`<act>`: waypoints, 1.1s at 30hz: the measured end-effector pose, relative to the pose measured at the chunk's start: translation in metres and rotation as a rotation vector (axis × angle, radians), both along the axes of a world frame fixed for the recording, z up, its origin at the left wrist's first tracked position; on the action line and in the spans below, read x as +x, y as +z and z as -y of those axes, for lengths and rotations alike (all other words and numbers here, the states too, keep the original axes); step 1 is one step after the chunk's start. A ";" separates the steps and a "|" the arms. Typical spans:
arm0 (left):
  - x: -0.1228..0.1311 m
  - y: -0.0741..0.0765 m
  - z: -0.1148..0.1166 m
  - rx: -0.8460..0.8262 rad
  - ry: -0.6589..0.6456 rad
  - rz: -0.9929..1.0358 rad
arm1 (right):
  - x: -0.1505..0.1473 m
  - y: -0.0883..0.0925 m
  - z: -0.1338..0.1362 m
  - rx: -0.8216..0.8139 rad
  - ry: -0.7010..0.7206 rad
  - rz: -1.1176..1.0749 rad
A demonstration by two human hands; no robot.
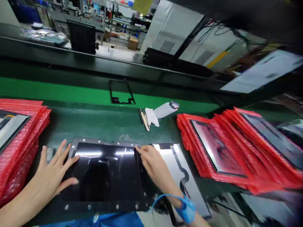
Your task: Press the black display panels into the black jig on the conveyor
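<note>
A glossy black panel in a black frame with rivets [106,173] lies flat on the green bench in front of me. My left hand [53,171] rests open on the frame's left edge, fingers spread. My right hand [153,164] lies on the frame's right edge with its fingertips pinched near the top right corner; I cannot make out anything between them. A blue strap [187,209] circles my right wrist. A silver-backed panel with a black flex strip [180,170] lies just right of that hand.
Stacks of red bubble bags with panels sit at the left [21,138] and right [227,148]. A white bottle with a cloth [163,111] lies behind the frame. An empty black frame [121,92] rests on the green belt. A black rail [94,63] runs beyond.
</note>
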State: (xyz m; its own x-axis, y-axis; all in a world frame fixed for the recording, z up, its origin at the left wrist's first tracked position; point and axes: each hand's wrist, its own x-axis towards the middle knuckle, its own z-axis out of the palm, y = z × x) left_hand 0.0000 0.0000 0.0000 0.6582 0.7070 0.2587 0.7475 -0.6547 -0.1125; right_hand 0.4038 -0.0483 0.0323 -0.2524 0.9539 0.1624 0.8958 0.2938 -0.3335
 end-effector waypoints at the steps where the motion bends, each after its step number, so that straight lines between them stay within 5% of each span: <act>1: 0.008 0.001 -0.002 0.002 0.029 0.018 | 0.000 -0.002 0.000 0.012 -0.001 0.051; 5: 0.029 0.002 -0.007 -0.033 0.097 0.106 | -0.002 -0.010 0.002 0.061 0.031 0.244; 10: 0.027 -0.012 -0.009 -0.094 0.104 0.199 | -0.005 -0.021 0.003 0.078 0.102 0.342; 17: 0.023 -0.013 -0.021 -0.108 0.045 0.163 | -0.020 -0.021 0.002 0.063 0.026 0.191; 22: 0.007 -0.015 -0.002 -0.177 0.079 0.174 | -0.018 -0.006 0.032 -0.013 0.043 -0.120; 28: -0.033 -0.024 0.021 -0.380 -0.047 0.149 | 0.002 0.008 0.071 -0.496 -0.168 -0.489; 33: -0.035 -0.011 0.019 -0.474 -0.008 0.162 | -0.005 0.014 0.065 -0.783 -0.250 -0.465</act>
